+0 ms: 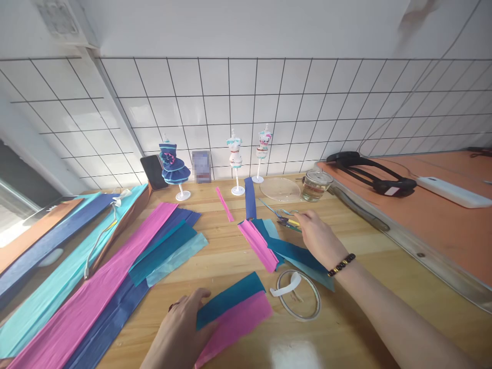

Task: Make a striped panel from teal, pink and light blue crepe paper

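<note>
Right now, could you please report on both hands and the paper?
Left hand flat on teal and pink paper pieces. Right hand at scissors, grip unclear. Clear dish between them.

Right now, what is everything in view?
long crepe paper strips: several, pink, navy, teal, left of wooden table
short crepe pieces: few, pink, teal, navy, table centre
teal and pink pieces: two, front edge
mini mannequins: three, one blue-dressed, two white-patterned, by tiled wall
phone: one, black, leaning on wall
glass jar: one, clear, back centre
round dish: one, clear, left of jar
scissors: one, teal and yellow, centre
ring with white strip: one, clear, front centre
headset: one, black, orange table
power strip: one, white, orange table
left hand: one, flat on front pieces
right hand: one, beaded bracelet, fingertips at scissors
</note>
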Available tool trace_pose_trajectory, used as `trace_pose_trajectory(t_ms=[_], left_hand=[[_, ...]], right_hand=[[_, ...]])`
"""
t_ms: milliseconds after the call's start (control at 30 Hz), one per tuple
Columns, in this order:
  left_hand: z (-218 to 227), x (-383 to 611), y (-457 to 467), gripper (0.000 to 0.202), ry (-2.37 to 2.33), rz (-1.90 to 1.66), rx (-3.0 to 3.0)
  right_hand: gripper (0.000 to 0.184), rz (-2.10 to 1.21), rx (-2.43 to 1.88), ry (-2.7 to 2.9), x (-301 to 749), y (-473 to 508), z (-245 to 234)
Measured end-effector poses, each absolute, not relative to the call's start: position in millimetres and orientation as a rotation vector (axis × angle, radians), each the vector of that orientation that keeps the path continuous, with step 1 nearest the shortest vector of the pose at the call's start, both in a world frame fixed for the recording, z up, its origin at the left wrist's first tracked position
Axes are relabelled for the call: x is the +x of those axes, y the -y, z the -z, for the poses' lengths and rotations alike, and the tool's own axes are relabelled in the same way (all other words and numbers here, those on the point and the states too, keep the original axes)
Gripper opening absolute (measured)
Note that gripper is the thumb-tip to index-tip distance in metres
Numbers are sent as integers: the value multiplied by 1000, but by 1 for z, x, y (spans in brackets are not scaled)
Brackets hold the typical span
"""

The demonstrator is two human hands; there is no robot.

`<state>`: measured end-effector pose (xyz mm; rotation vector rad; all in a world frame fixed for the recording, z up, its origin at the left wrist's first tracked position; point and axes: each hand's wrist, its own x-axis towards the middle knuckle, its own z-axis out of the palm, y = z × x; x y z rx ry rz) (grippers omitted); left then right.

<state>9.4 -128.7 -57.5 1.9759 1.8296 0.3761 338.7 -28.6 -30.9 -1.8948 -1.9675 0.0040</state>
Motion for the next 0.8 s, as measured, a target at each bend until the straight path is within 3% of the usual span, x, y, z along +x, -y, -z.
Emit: trace_pose_trajectory(t_ms=[300,367,433,533,667,800], left_hand=[[27,48,114,12,-1734,-110,2093],[27,52,111,13,-1717,-117,2112],[30,56,108,12,-1711,-107,2102],[33,59,103,11,-1698,-47,2061],[34,61,102,11,-1690,-12,1991],[31,65,105,12,-1669,-36,2000]], right_hand=[[32,-218,-1636,1508,371,70,18],[33,-437,-1538,1437,369,90,20],[28,-921,-1321,1186,362,112,23],[24,-1350,-1197,841,349,142,24],[25,-1643,-1138,616,334,173,25],[39,-1864,-1192,566,321,191,33]])
